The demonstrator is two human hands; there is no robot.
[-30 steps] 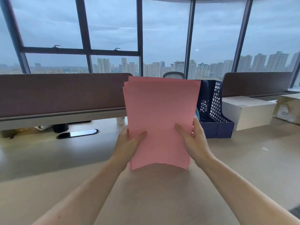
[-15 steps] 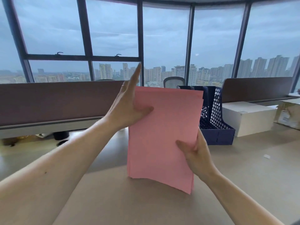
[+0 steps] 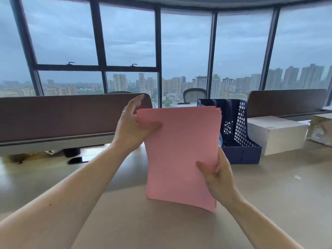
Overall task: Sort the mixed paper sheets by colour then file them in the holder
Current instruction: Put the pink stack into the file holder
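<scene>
A stack of pink paper sheets (image 3: 181,150) stands upright above the beige desk, slightly fanned at its top right edge. My left hand (image 3: 133,125) pinches the stack's upper left corner, thumb on the front face. My right hand (image 3: 216,174) grips the lower right edge, thumb in front and fingers behind. The dark blue mesh file holder (image 3: 240,137) stands just behind and right of the sheets, partly hidden by them. A sliver of light blue paper (image 3: 220,141) shows inside it.
A white box (image 3: 276,133) sits right of the holder, with a cardboard package (image 3: 321,130) further right. Brown desk dividers (image 3: 62,115) run along the back. A black phone (image 3: 77,160) lies at the left rear. A small paper scrap (image 3: 297,177) lies on the desk at right.
My left hand rose from the stack's lower left edge to its upper left corner, and now pinches it. The stack shifted right and tilted slightly; my right hand kept its hold.
</scene>
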